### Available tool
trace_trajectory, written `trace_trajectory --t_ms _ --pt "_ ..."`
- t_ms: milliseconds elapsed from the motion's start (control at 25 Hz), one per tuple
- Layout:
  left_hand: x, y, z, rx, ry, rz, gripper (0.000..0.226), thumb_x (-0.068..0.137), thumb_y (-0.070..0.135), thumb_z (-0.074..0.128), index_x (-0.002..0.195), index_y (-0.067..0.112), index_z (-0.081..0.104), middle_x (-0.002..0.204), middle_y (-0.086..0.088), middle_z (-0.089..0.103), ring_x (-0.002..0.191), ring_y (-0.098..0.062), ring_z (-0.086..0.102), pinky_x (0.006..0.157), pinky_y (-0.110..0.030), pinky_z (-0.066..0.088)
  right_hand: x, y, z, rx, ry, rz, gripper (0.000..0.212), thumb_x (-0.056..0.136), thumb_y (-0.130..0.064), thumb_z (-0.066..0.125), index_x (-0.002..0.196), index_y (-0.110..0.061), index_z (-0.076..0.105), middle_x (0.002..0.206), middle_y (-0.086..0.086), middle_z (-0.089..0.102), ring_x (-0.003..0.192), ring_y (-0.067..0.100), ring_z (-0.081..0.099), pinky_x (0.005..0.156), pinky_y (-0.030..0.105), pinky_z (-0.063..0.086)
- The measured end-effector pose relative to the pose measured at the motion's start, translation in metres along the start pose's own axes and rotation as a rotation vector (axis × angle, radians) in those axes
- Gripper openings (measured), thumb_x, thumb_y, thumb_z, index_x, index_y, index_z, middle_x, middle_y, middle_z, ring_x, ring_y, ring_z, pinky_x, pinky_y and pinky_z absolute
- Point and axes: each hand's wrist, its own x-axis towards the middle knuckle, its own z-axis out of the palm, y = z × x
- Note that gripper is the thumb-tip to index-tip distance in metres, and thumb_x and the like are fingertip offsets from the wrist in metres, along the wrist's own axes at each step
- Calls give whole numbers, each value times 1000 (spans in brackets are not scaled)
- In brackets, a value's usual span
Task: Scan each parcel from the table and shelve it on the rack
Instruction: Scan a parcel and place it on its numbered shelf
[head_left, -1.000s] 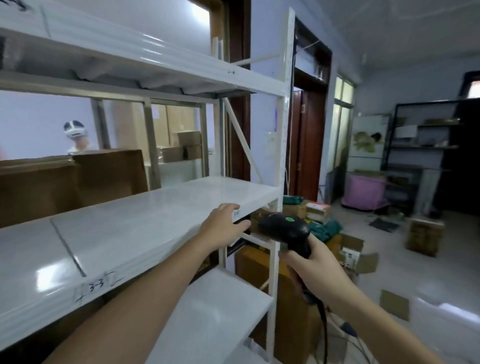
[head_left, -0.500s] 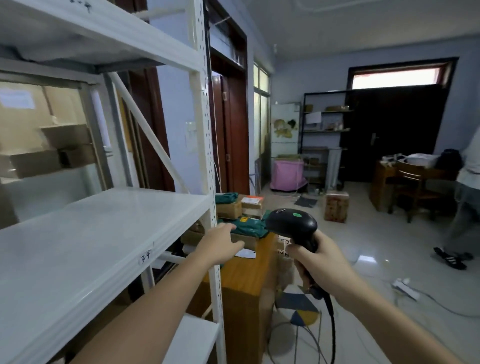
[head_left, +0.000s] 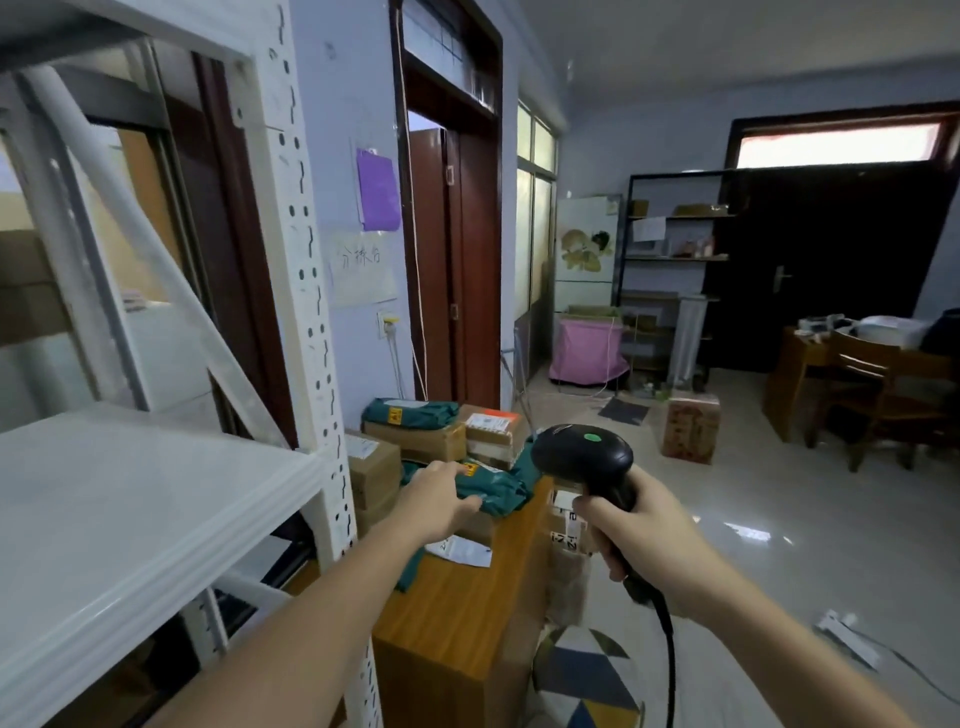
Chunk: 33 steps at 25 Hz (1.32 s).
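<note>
Head view: left hand (head_left: 439, 499) reaches green parcel (head_left: 493, 488); right hand (head_left: 644, 540) grips scanner (head_left: 584, 457).

Background as I see it from the head view: purple sheet (head_left: 378, 189) and a handwritten paper notice (head_left: 363, 273) on the blue wall beside a dark wooden door (head_left: 452, 265). Further back, a pink-covered cart (head_left: 587, 351) and a black open shelving unit (head_left: 670, 249). A cardboard box (head_left: 691, 427) stands on the tiled floor (head_left: 810, 519). At right, a wooden chair (head_left: 878, 395) near a desk (head_left: 795, 374).
</note>
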Motion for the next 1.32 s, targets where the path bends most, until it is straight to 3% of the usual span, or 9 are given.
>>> trace_trajectory --t_ms 280,560,720,880,1040,1160,1240,1320 --pt "113 -26 42 -46 44 -126 62 98 52 59 151 23 48 153 -3 47 137 -25 46 110 -44 46 136 47 10 16 -90 -1 12 83 -32 65 95 -33 63 66 3 62 58 17 59 59 38 52" --pt "221 -72 74 -183 145 -272 58 100 45 62 147 16 47 150 -7 46 138 -27 43 109 -39 41 267 80 36 25 -231 -14 9 89 -24 66 95 -27 60 60 10 61 53 23 58 54 38 52" --pt "251 -107 86 -228 338 -548 76 99 51 60 156 10 31 158 -13 37 147 -31 33 120 -45 33 326 95 48 14 -289 -22 9 90 -23 66 94 -19 59 57 5 58 49 18 56 52 35 49" --pt "280 -164 92 -333 565 -857 87 92 56 66 153 5 29 154 -17 37 146 -36 32 121 -49 30 390 115 76 36 -444 -8 15 91 -19 65 95 -8 56 55 5 54 48 20 53 53 35 47" --pt "300 -237 94 -641 813 -1051 110 68 85 64 142 5 49 141 -16 56 128 -38 57 105 -54 50 438 134 111 58 -629 -1 15 93 -19 64 95 -8 55 60 13 48 51 25 46 56 39 44" --pt "310 -273 103 -848 813 -1164 125 67 80 77 156 4 33 153 -17 49 135 -36 53 111 -50 47 465 144 135 91 -767 48 11 95 -16 63 101 -11 56 57 13 48 49 25 48 54 36 47" --pt "311 -289 118 -960 759 -1139 151 47 90 79 161 7 24 158 -13 45 137 -34 53 113 -50 47 480 147 149 92 -804 60 8 96 -16 62 102 -14 57 58 14 50 50 26 50 56 36 47" --pt "310 -306 137 -1018 728 -1141 166 28 92 83 161 11 27 155 -10 50 131 -31 58 109 -50 52 489 150 159 98 -818 77 6 97 -16 61 101 -15 57 61 15 52 51 26 51 57 35 49"
